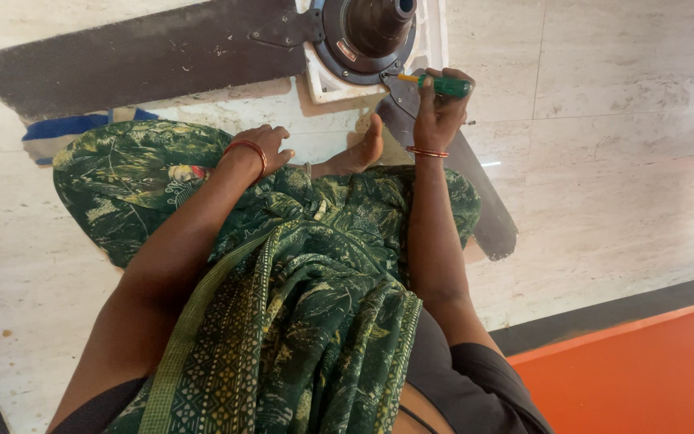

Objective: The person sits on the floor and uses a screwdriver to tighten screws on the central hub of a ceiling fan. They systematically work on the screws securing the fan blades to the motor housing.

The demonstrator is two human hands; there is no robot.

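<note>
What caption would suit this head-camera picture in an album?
Seated on a marble floor, a person's right hand holds a green screwdriver at a ceiling fan's hub; the left hand rests on green cloth.

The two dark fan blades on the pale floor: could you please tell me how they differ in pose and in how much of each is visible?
The long dark brown fan blade stretches sideways from the round motor hub and lies fully in view. The second dark blade runs diagonally down and is partly hidden by the right hand, which holds a green-handled screwdriver at its bracket. The left hand touches neither. Both join the same hub.
</note>
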